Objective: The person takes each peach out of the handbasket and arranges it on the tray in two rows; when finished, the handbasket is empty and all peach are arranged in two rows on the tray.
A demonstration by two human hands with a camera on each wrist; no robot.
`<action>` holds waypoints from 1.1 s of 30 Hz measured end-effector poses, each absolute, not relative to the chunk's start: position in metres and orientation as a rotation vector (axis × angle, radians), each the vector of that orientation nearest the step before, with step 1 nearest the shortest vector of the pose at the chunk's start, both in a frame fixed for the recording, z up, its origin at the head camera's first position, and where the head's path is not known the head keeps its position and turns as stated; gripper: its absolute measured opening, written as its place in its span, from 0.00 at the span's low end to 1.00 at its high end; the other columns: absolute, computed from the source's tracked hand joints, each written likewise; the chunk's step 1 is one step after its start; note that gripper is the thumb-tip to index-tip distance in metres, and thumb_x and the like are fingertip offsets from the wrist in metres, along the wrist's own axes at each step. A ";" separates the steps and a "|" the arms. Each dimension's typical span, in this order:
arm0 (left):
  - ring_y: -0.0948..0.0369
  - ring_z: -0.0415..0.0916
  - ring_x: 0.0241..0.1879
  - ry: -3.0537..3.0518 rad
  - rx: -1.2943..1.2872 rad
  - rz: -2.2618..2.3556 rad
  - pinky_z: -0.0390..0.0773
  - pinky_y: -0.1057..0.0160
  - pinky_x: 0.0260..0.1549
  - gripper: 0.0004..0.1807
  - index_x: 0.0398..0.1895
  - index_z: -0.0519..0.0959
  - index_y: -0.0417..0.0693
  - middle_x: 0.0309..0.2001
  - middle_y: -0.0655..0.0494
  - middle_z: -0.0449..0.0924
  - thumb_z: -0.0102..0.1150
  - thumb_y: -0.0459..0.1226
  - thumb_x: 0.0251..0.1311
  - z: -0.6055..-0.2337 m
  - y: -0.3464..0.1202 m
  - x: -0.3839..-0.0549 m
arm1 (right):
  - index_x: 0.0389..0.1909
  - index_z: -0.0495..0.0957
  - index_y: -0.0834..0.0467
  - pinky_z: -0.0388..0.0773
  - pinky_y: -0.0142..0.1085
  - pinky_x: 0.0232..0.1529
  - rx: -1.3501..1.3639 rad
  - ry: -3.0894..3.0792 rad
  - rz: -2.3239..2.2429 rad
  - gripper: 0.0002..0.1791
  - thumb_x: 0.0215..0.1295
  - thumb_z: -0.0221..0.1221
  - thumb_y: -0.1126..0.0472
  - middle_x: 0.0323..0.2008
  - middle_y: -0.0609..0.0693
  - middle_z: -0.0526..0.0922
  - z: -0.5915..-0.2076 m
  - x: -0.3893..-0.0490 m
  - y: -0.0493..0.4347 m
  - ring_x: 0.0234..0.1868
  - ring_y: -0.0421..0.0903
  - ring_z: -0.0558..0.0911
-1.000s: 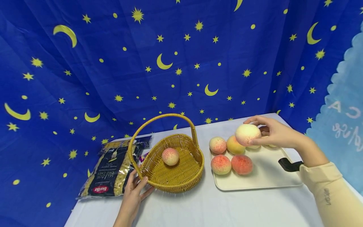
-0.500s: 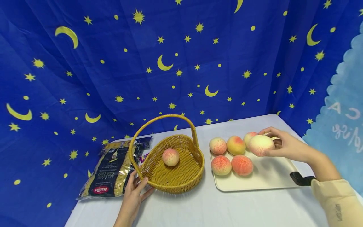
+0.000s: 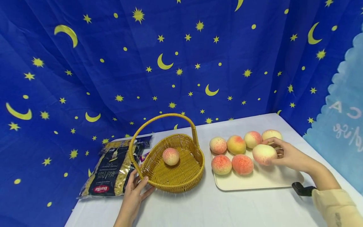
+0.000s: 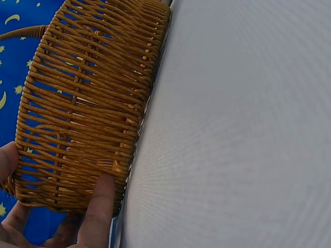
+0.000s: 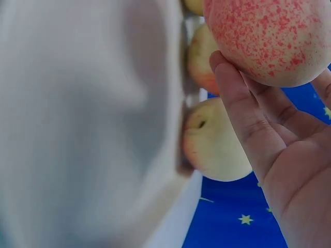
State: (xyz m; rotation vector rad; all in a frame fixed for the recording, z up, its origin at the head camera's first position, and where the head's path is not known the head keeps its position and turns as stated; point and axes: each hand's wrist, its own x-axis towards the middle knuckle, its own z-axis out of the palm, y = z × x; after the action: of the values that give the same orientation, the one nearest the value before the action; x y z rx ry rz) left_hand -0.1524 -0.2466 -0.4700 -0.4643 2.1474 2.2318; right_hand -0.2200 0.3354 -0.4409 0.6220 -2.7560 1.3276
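My right hand holds a pale peach with a pink-speckled side, low over the right part of a cream tray. In the right wrist view the fingers curve against this peach's speckled surface. Several other peaches sit on the tray in two rows, among them a yellow peach, a red peach and a pale peach at the back right. My left hand grips the near left side of a wicker basket, thumb by its rim. One speckled peach lies inside.
Left of the basket lie pasta bags, partly behind its arched handle. A white cloth covers the table. Behind it hangs a blue curtain with stars and moons. A black strap shows at my right wrist.
My right hand has carried the pale peach rightward and down toward the tray, uncovering peaches in the back row. The left hand and basket have stayed in place.
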 end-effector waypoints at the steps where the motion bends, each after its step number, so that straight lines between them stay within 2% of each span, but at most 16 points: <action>1: 0.41 0.60 0.79 2.149 -0.461 2.232 0.87 0.42 0.64 0.39 0.86 0.52 0.63 0.84 0.41 0.51 0.58 0.40 0.80 -0.470 -0.246 -0.153 | 0.67 0.72 0.64 0.85 0.27 0.45 0.631 -2.751 1.330 0.36 0.60 0.76 0.66 0.56 0.59 0.81 -0.443 -0.219 0.336 0.49 0.28 0.79; 7: 0.41 0.60 0.80 2.156 -0.443 2.224 0.87 0.41 0.64 0.39 0.86 0.52 0.63 0.84 0.41 0.51 0.58 0.40 0.80 -0.471 -0.245 -0.154 | 0.66 0.72 0.64 0.84 0.27 0.43 0.648 -2.756 1.346 0.36 0.59 0.77 0.65 0.56 0.57 0.80 -0.453 -0.216 0.336 0.49 0.27 0.78; 13: 0.40 0.60 0.80 2.150 -0.452 2.226 0.87 0.42 0.64 0.38 0.86 0.52 0.63 0.84 0.41 0.52 0.58 0.40 0.80 -0.471 -0.243 -0.155 | 0.66 0.71 0.62 0.84 0.28 0.46 0.597 -2.798 1.328 0.36 0.60 0.77 0.62 0.59 0.56 0.79 -0.457 -0.215 0.337 0.52 0.27 0.75; 19: 0.42 0.61 0.79 2.149 -0.468 2.222 0.88 0.43 0.63 0.38 0.86 0.52 0.65 0.84 0.41 0.52 0.57 0.40 0.81 -0.471 -0.245 -0.154 | 0.66 0.70 0.62 0.84 0.28 0.46 0.609 -2.824 1.341 0.36 0.62 0.76 0.60 0.62 0.58 0.77 -0.457 -0.215 0.334 0.52 0.27 0.75; 23: 0.44 0.63 0.77 2.153 -0.495 2.214 0.89 0.45 0.63 0.38 0.86 0.52 0.67 0.84 0.42 0.53 0.57 0.41 0.81 -0.471 -0.249 -0.152 | 0.69 0.69 0.61 0.84 0.35 0.49 0.618 -2.843 1.308 0.37 0.63 0.75 0.58 0.64 0.59 0.77 -0.454 -0.217 0.330 0.54 0.26 0.73; 25: 0.44 0.63 0.77 2.153 -0.494 2.210 0.89 0.45 0.63 0.38 0.86 0.51 0.68 0.84 0.41 0.52 0.57 0.42 0.81 -0.471 -0.250 -0.152 | 0.70 0.69 0.59 0.84 0.43 0.52 0.608 -2.865 1.279 0.38 0.63 0.75 0.56 0.64 0.58 0.78 -0.452 -0.217 0.330 0.56 0.30 0.73; 28: 0.44 0.63 0.77 2.154 -0.498 2.207 0.89 0.45 0.63 0.38 0.86 0.51 0.67 0.84 0.41 0.52 0.57 0.41 0.81 -0.471 -0.250 -0.152 | 0.70 0.70 0.59 0.83 0.55 0.56 0.598 -2.890 1.264 0.39 0.62 0.75 0.55 0.64 0.59 0.78 -0.450 -0.215 0.330 0.59 0.42 0.75; 30: 0.44 0.63 0.77 2.155 -0.498 2.203 0.89 0.45 0.63 0.38 0.86 0.51 0.67 0.83 0.42 0.53 0.57 0.41 0.82 -0.472 -0.249 -0.153 | 0.70 0.71 0.58 0.82 0.58 0.57 0.594 -2.902 1.258 0.38 0.62 0.76 0.55 0.64 0.60 0.78 -0.449 -0.214 0.330 0.60 0.50 0.75; 33: 0.43 0.63 0.78 2.148 -0.499 2.201 0.89 0.45 0.63 0.38 0.86 0.52 0.66 0.84 0.42 0.53 0.57 0.41 0.81 -0.472 -0.247 -0.154 | 0.67 0.73 0.56 0.82 0.57 0.59 0.573 -2.911 1.244 0.35 0.62 0.76 0.54 0.65 0.59 0.79 -0.450 -0.213 0.332 0.61 0.52 0.76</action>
State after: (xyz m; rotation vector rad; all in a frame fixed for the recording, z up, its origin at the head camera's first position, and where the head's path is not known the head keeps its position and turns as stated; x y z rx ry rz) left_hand -0.1540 -0.2474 -0.4716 -0.4986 2.1476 2.2006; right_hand -0.2131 0.3317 -0.4498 0.5729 -2.9108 1.2443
